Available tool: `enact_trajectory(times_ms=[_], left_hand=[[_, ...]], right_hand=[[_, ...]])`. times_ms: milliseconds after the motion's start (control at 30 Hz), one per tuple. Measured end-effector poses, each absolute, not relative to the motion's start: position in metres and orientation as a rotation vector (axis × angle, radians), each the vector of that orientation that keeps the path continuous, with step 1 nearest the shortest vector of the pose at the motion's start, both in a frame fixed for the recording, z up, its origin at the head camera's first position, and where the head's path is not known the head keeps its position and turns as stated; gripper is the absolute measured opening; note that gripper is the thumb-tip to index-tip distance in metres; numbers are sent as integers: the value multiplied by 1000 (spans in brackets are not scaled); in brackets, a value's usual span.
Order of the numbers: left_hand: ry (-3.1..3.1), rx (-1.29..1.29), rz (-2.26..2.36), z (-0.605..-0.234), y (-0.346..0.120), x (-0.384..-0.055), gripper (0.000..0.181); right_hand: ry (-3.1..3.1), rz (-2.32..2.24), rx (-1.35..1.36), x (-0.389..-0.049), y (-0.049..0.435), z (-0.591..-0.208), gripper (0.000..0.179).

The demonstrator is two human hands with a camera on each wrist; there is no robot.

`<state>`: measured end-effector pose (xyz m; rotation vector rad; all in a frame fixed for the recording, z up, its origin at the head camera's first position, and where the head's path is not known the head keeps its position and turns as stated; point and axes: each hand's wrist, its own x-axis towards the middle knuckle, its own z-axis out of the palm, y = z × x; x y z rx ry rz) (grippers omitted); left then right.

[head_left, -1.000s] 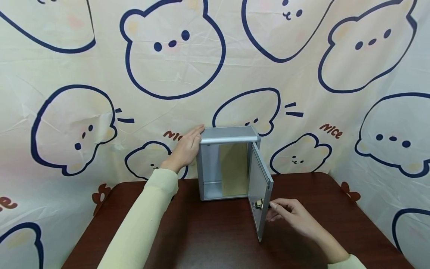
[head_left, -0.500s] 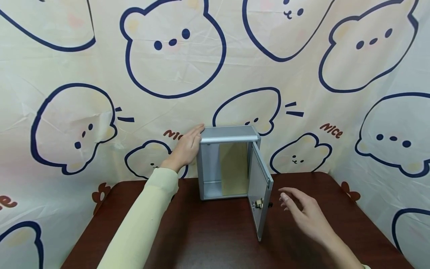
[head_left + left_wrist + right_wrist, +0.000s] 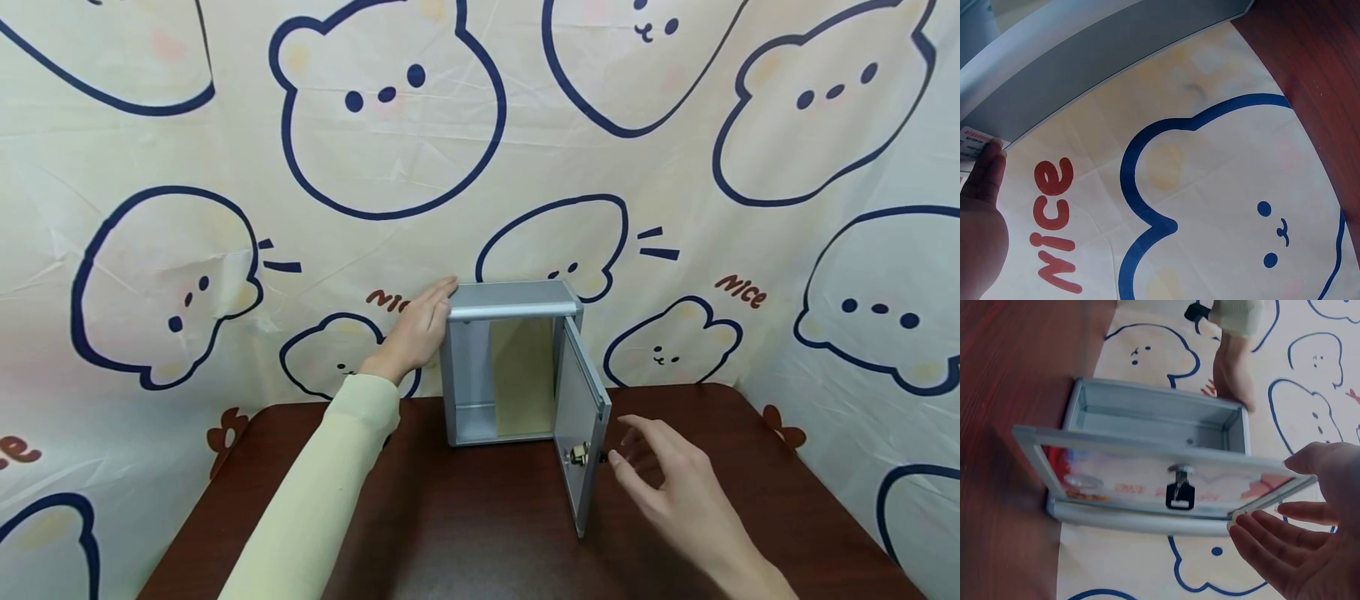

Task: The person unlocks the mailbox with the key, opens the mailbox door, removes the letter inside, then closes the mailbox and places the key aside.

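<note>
On the brown tabletop [image 3: 465,517], in front of the bear-print cloth [image 3: 615,167], the grey box [image 3: 513,296] stands upright before me, its door [image 3: 581,408] swung out toward me on the right and a black-headed key [image 3: 1180,495] in the door's lock. My left grip [image 3: 416,329] rests on the box's upper left edge, its fingers laid nearly straight along it. My right grip [image 3: 678,483] is fairly wide and holds nothing, thumb and loosely bent fingers apart, near the key at the door's outer face.
</note>
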<state>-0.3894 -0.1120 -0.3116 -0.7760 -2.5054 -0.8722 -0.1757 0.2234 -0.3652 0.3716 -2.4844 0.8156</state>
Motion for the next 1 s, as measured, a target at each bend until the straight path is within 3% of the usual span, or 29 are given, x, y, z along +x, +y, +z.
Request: enact_trajectory(times_ms=[267, 600, 800, 1000], left_hand=[[-2505, -774, -869, -311, -112, -390, 56], [-2505, -772, -879, -313, -112, -391, 54], [-2518, -763, -888, -312, -112, -389, 55], [-2512, -763, -877, -311, -111, -388, 55]], right_hand=[[-2491, 803, 340, -178, 207, -368, 40], [-2488, 709, 246, -186, 190, -371, 31], [-2460, 633, 218, -189, 186, -374, 14], [-2422, 602, 252, -192, 184, -378, 16]])
